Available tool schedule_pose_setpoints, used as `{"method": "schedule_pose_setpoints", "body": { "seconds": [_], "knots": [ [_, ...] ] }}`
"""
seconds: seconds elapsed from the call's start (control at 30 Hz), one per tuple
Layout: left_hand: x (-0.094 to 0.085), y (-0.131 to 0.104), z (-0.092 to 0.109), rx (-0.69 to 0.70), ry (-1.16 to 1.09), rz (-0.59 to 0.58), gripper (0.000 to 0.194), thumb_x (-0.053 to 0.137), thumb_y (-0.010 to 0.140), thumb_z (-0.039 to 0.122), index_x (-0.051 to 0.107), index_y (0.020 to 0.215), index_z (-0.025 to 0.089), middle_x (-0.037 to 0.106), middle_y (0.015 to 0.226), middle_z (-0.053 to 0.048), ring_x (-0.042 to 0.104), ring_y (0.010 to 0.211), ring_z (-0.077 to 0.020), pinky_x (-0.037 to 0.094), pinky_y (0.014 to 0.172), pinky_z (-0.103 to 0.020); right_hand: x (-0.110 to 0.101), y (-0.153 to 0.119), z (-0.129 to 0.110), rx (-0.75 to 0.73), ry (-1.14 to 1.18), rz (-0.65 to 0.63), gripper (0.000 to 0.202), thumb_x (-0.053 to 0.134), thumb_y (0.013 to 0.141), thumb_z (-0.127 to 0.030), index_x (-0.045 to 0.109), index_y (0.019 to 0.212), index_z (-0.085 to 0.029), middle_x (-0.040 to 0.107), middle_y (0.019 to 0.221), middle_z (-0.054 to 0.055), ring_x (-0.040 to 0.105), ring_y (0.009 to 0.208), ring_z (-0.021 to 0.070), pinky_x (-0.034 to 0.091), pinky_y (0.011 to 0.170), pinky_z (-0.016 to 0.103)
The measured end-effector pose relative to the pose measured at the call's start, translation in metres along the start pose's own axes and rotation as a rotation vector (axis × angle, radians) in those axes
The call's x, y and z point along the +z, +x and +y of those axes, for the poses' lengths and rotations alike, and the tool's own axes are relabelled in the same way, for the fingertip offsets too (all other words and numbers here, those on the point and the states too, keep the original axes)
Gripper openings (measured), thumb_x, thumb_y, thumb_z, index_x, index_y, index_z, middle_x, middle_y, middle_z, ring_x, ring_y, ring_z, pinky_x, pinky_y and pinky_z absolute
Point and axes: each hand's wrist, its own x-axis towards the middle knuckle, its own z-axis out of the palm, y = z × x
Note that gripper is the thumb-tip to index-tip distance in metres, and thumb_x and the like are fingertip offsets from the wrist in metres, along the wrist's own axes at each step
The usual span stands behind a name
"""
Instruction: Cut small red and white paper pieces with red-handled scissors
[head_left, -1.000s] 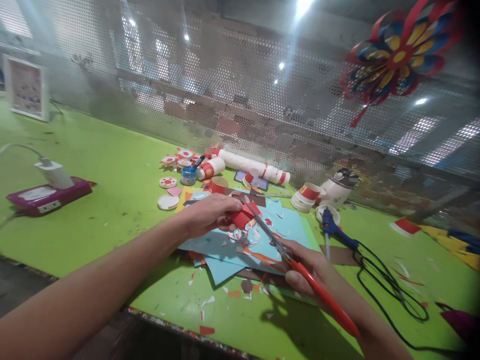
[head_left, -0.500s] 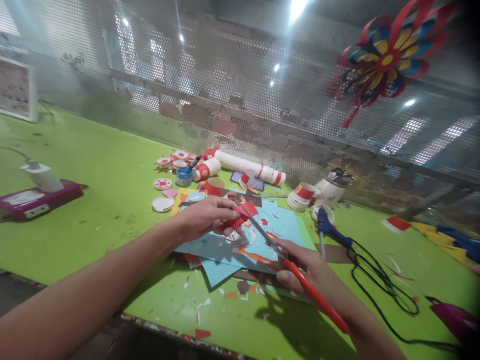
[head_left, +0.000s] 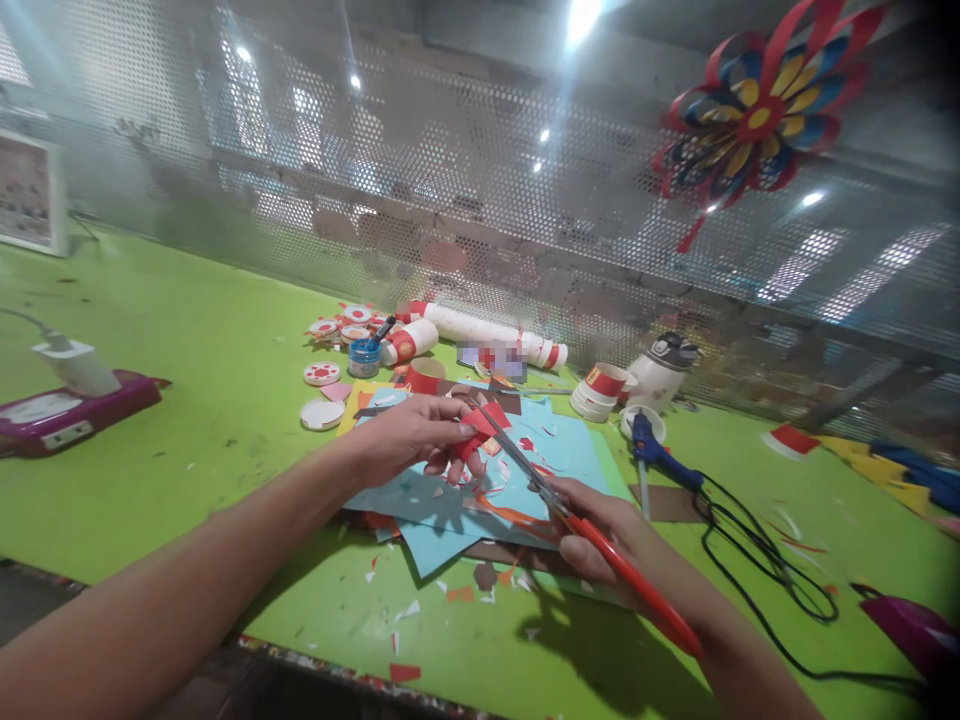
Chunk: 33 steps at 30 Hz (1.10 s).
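Observation:
Between thumb and fingers, my left hand (head_left: 420, 437) pinches a small piece of red paper (head_left: 487, 428). My right hand (head_left: 604, 525) is closed on red-handled scissors (head_left: 630, 580), whose blades point up and left and lie across the red paper. Whether the blades are parted is hard to tell. Beneath both hands lie light blue paper sheets (head_left: 577, 450), scattered with red and white scraps and an orange strip (head_left: 517, 520).
A blue glue gun (head_left: 660, 455) with a black cable lies at right, near stacked paper cups (head_left: 600, 390). Behind are a long white tube (head_left: 480, 328) and a blue jar (head_left: 365, 357). A purple power strip (head_left: 82, 405) sits at left; another purple object (head_left: 904, 620) is at right.
The whole view has shifted slightly. Both hands keep their grips, and the scissor blades still cross the red paper, whose angle has changed a little.

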Motion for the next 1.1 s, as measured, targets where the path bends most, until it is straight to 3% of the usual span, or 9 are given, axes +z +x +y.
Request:
{"method": "schedule_pose_setpoints", "body": {
  "seconds": [0.2, 0.33, 0.43, 0.6, 0.73, 0.87, 1.0, 1.1],
  "knots": [
    [0.001, 0.000, 0.001, -0.054, -0.080, -0.006, 0.019, 0.051, 0.085, 0.030, 0.063, 0.088, 0.014, 0.071, 0.082, -0.012, 0.064, 0.061, -0.0156, 0.037, 0.047, -0.023, 0.000, 0.001, 0.002, -0.034, -0.018, -0.009, 0.057, 0.049, 0.085, -0.054, 0.048, 0.130, -0.018, 0.059, 0.102, 0.007, 0.055, 0.095, 0.0261, 0.045, 0.083, 0.034],
    [0.003, 0.001, 0.001, -0.022, -0.098, 0.051, 0.020, 0.057, 0.082, 0.029, 0.068, 0.085, 0.013, 0.070, 0.083, -0.011, 0.063, 0.070, -0.0166, 0.045, 0.061, -0.027, -0.001, 0.001, 0.002, -0.023, -0.026, 0.003, 0.057, 0.050, 0.085, -0.053, 0.047, 0.129, -0.018, 0.060, 0.103, 0.008, 0.056, 0.094, 0.0260, 0.046, 0.080, 0.033],
    [0.003, 0.002, 0.001, 0.021, -0.103, 0.170, 0.017, 0.063, 0.078, 0.027, 0.071, 0.079, 0.013, 0.069, 0.084, -0.008, 0.060, 0.073, -0.0139, 0.045, 0.069, -0.026, 0.000, 0.000, 0.003, -0.009, -0.021, 0.007, 0.055, 0.049, 0.085, -0.052, 0.047, 0.128, -0.017, 0.062, 0.098, 0.008, 0.057, 0.093, 0.0263, 0.047, 0.076, 0.031],
    [0.001, 0.004, 0.001, 0.063, -0.256, 0.419, 0.011, 0.071, 0.071, 0.025, 0.070, 0.074, 0.015, 0.067, 0.076, -0.002, 0.055, 0.066, -0.0072, 0.042, 0.058, -0.018, 0.001, 0.001, 0.002, 0.071, 0.010, 0.034, 0.042, 0.050, 0.085, -0.049, 0.056, 0.108, -0.015, 0.063, 0.100, 0.010, 0.058, 0.087, 0.0258, 0.046, 0.070, 0.030],
    [0.006, 0.008, 0.000, 0.084, -0.427, 0.532, 0.012, 0.076, 0.064, 0.016, 0.064, 0.067, 0.015, 0.063, 0.067, 0.002, 0.055, 0.059, -0.0053, 0.043, 0.054, -0.015, 0.005, 0.002, 0.000, 0.146, 0.179, 0.254, 0.023, 0.063, 0.081, -0.039, 0.059, 0.095, -0.020, 0.058, 0.081, 0.001, 0.053, 0.071, 0.0169, 0.044, 0.062, 0.026],
    [0.023, 0.007, 0.000, 0.086, -0.462, 0.515, 0.017, 0.076, 0.063, 0.013, 0.059, 0.063, 0.014, 0.061, 0.066, 0.002, 0.056, 0.059, -0.0070, 0.049, 0.061, -0.020, 0.012, 0.004, -0.003, 0.090, 0.402, 0.379, 0.013, 0.057, 0.087, -0.033, 0.054, 0.094, -0.023, 0.053, 0.072, -0.002, 0.053, 0.064, 0.0147, 0.048, 0.057, 0.026],
    [0.045, 0.003, 0.003, 0.069, -0.451, 0.466, 0.020, 0.076, 0.062, 0.012, 0.057, 0.055, 0.013, 0.057, 0.064, 0.002, 0.057, 0.066, -0.0097, 0.051, 0.071, -0.026, 0.018, 0.012, -0.013, 0.004, 0.444, 0.486, 0.021, 0.058, 0.086, -0.030, 0.051, 0.105, -0.023, 0.060, 0.091, 0.003, 0.060, 0.082, 0.0178, 0.049, 0.077, 0.032],
    [0.061, 0.001, 0.003, 0.028, -0.394, 0.409, 0.018, 0.075, 0.065, 0.018, 0.059, 0.058, 0.012, 0.055, 0.065, 0.001, 0.054, 0.068, -0.0094, 0.048, 0.072, -0.025, 0.023, 0.020, -0.024, -0.070, 0.453, 0.526, 0.025, 0.062, 0.083, -0.027, 0.052, 0.106, -0.023, 0.061, 0.089, 0.001, 0.059, 0.081, 0.0169, 0.049, 0.075, 0.030]
  ]
}}
